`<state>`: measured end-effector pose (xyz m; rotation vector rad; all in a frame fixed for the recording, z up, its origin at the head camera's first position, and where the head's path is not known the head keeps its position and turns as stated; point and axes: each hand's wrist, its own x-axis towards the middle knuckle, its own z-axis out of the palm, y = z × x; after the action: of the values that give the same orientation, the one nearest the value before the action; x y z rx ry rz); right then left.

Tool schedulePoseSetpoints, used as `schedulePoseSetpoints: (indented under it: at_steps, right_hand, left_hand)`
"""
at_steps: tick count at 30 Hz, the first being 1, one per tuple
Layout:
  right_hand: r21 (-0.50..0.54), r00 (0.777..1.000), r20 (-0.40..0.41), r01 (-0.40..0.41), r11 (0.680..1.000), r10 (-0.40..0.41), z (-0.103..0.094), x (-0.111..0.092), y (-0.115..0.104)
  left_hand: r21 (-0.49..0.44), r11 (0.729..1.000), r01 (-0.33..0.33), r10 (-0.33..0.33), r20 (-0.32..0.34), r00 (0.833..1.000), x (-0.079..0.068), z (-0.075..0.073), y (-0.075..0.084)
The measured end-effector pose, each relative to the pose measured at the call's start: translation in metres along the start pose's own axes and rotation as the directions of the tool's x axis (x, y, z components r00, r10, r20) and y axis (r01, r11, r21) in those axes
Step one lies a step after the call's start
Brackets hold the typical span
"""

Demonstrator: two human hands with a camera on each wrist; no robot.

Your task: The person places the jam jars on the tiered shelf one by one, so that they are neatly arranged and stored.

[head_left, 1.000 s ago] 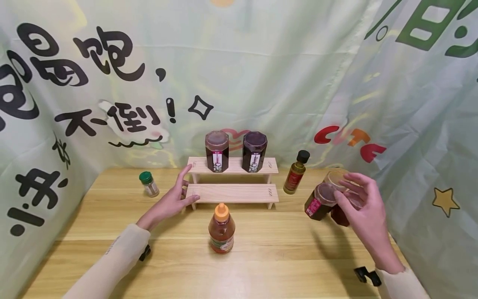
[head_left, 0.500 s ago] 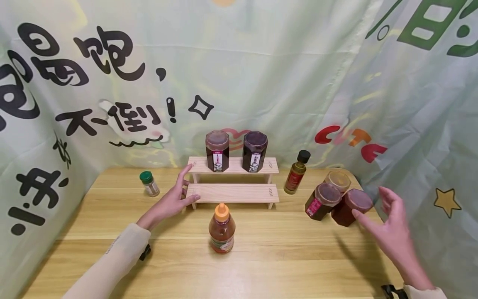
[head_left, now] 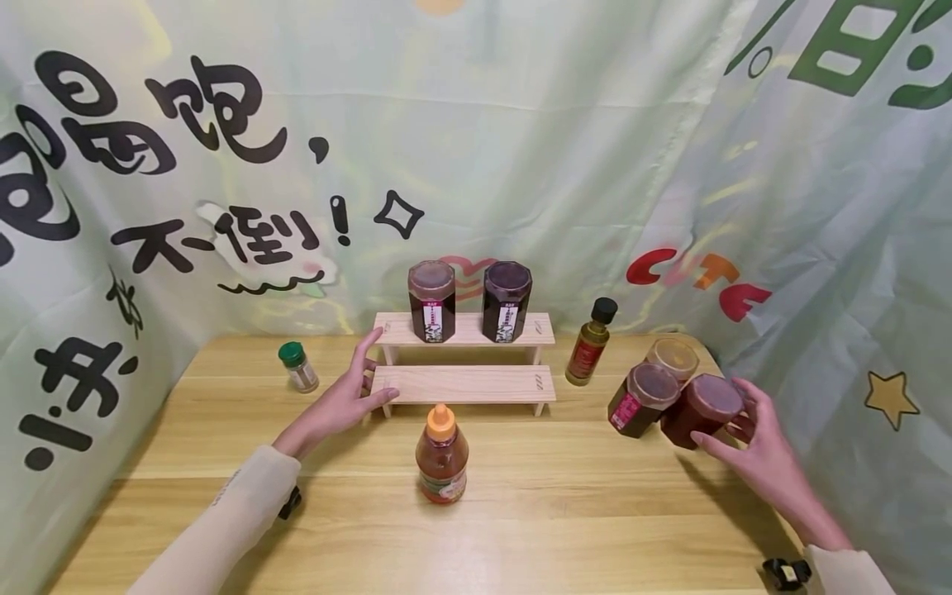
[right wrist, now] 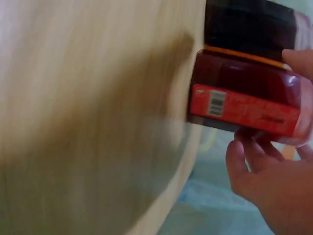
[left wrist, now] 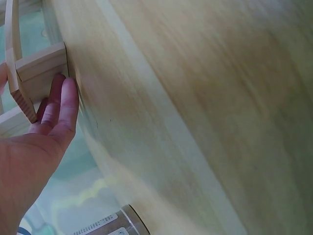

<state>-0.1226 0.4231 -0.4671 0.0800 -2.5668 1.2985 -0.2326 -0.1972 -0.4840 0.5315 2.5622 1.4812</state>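
At the left end of a two-step wooden rack [head_left: 463, 384], my left hand [head_left: 345, 403] grips it with the thumb on the lower step. The left wrist view shows its fingers [left wrist: 69, 105] against a leg of the rack. On the right, my right hand [head_left: 766, 450] is around a dark red jar [head_left: 699, 411], thumb on the near side and fingers on the far side. A red label with a barcode [right wrist: 216, 104] faces the right wrist camera. Right beside it stands a darker jar [head_left: 643, 401] with a pink label, and behind them a jar with a yellowish lid [head_left: 673, 358].
Two dark jars, one on the left [head_left: 432, 302] and one on the right [head_left: 507, 302], stand on the upper step. An orange-capped squeeze bottle [head_left: 442, 456] is in front. A black-capped bottle [head_left: 591, 343] and a green-capped shaker [head_left: 298, 368] flank the rack. Printed cloth [head_left: 565, 165] hangs behind.
My right hand moved right, away from the pink-labelled jar, then came back left and closed around the dark red jar. My left hand has stayed on the rack.
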Motion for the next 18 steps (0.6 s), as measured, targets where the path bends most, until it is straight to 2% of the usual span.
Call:
schedulePoseSetpoints:
  at_steps: [6, 12, 18]
  right_hand:
    - [0.020, 1.000, 0.028, 0.011, 1.000, -0.012, 0.001, 0.005, 0.012]
    - [-0.078, 0.999, -0.034, 0.018, 0.997, -0.021, 0.007, 0.008, 0.014]
    - [-0.129, 0.997, -0.072, -0.034, 0.991, 0.024, 0.011, 0.004, 0.009]
  left_hand:
    - [-0.012, 1.000, -0.019, 0.019, 0.008, 1.000, 0.002, 0.000, 0.001]
    - [-0.027, 0.999, -0.027, 0.027, 0.012, 1.000, 0.003, -0.002, 0.001]
    - [-0.033, 0.999, -0.021, 0.021, 0.017, 1.000, 0.000, -0.001, 0.003]
